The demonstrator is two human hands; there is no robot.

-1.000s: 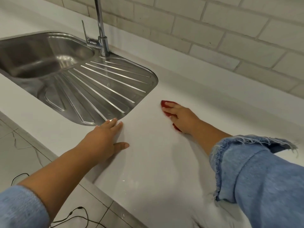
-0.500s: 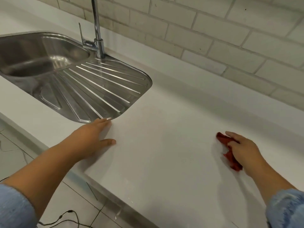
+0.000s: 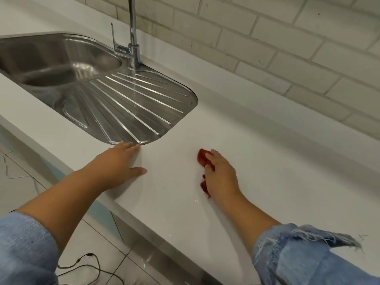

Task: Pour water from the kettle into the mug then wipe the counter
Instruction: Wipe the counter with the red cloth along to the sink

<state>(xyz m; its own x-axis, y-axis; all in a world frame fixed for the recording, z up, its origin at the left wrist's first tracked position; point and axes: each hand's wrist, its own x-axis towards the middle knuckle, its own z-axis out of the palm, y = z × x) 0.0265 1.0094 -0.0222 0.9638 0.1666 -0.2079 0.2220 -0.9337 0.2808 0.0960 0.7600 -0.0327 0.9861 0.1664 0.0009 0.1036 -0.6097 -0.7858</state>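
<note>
My right hand (image 3: 221, 176) lies on a small red cloth (image 3: 202, 158) in the middle of the white counter (image 3: 277, 161). Its fingers curl over the cloth and press it onto the surface. The cloth peeks out ahead of the fingers and under the palm's left side. My left hand (image 3: 117, 164) rests flat on the counter, fingers straight, with the fingertips at the corner of the steel sink's drainboard (image 3: 131, 105). Neither kettle nor mug is in view.
A steel sink basin (image 3: 51, 64) with a tall tap (image 3: 133, 38) sits at the left. A grey brick-tile wall (image 3: 267, 38) runs behind the counter. Below the counter's front edge are a tiled floor and a black cable (image 3: 90, 266).
My right hand swept the red cloth from near the drainboard out to the right, then back left toward the middle. My left hand stayed planted at the drainboard corner.
</note>
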